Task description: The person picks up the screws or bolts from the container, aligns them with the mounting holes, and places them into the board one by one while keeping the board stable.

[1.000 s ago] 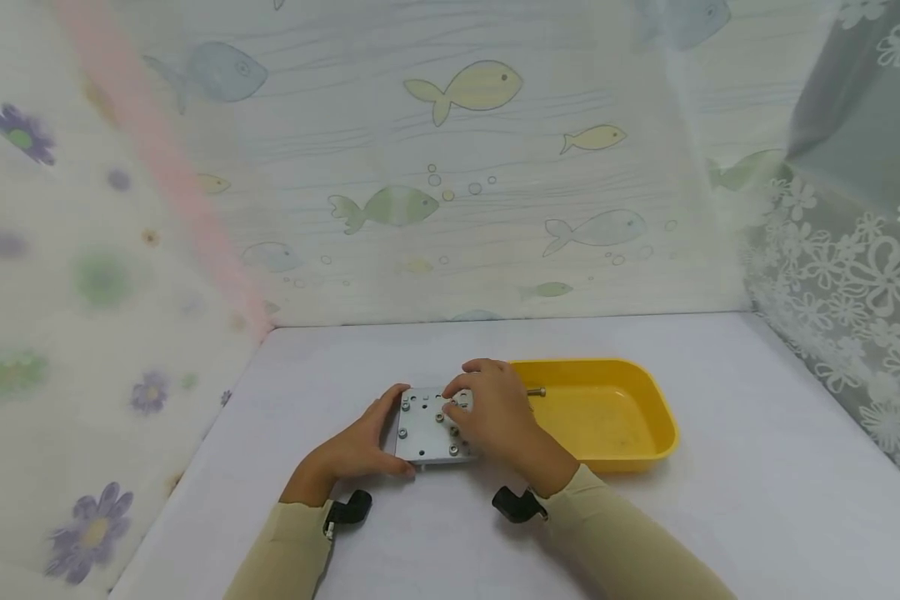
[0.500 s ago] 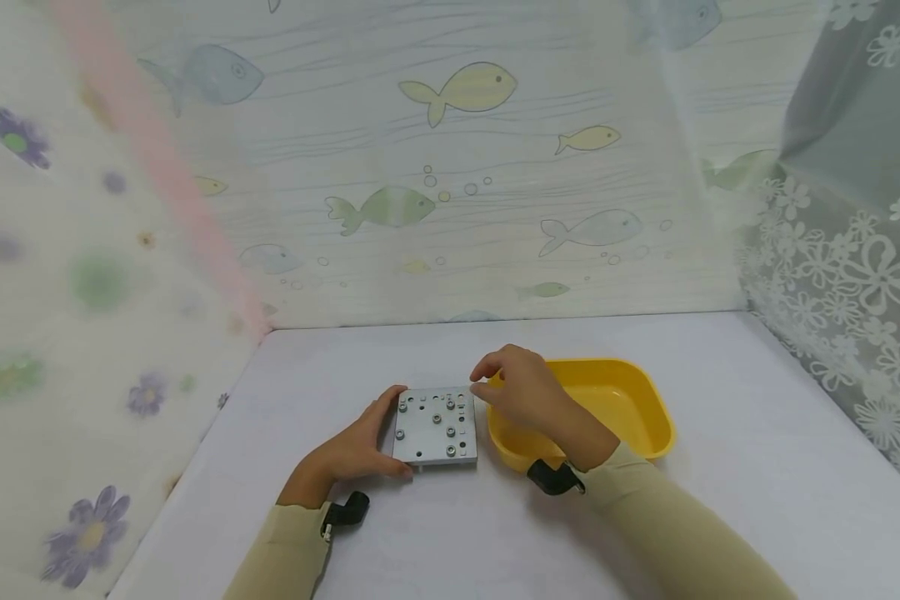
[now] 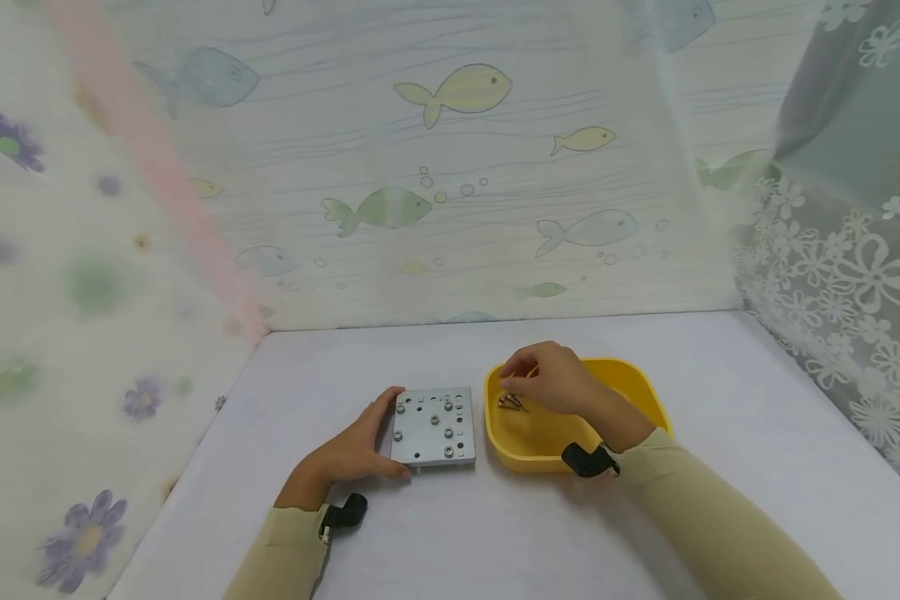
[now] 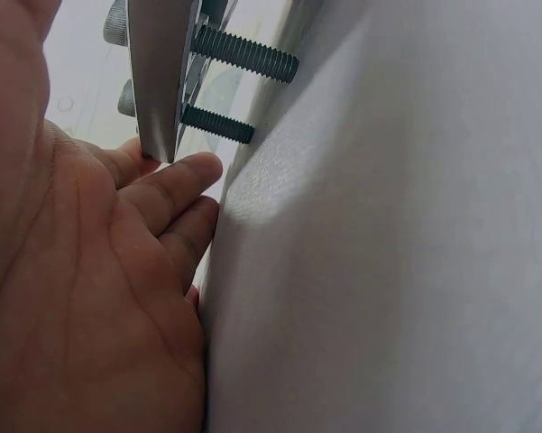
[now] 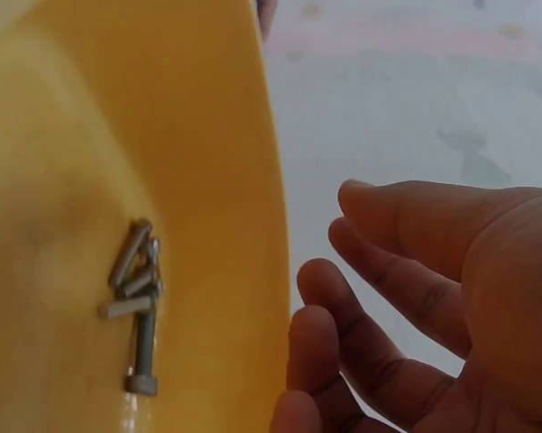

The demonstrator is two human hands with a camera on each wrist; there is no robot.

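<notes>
A silvery metal plate (image 3: 418, 431) with holes and several socket-head bolts in it lies left of the tray. My left hand (image 3: 348, 450) grips its left side, thumb at the near edge and fingers at the far left corner. In the left wrist view, threaded bolt shanks (image 4: 245, 54) stick out below the plate (image 4: 156, 77). My right hand (image 3: 555, 379) hovers over the yellow tray (image 3: 540, 463), fingers loosely bent with nothing between them. Loose bolts (image 3: 512, 402) lie in the tray under its fingertips; the right wrist view shows the bolts (image 5: 142, 338) in a small heap.
A white cloth (image 3: 435, 533) covers the table. Behind it hangs a fish-print curtain (image 3: 390, 208), with a flowered curtain (image 3: 90, 533) at left and a lace one (image 3: 825, 308) at right.
My right hand has moved right, off the plate and over the tray, uncovering the plate's right side. The left hand keeps its hold on the plate; the tray sits slightly further left.
</notes>
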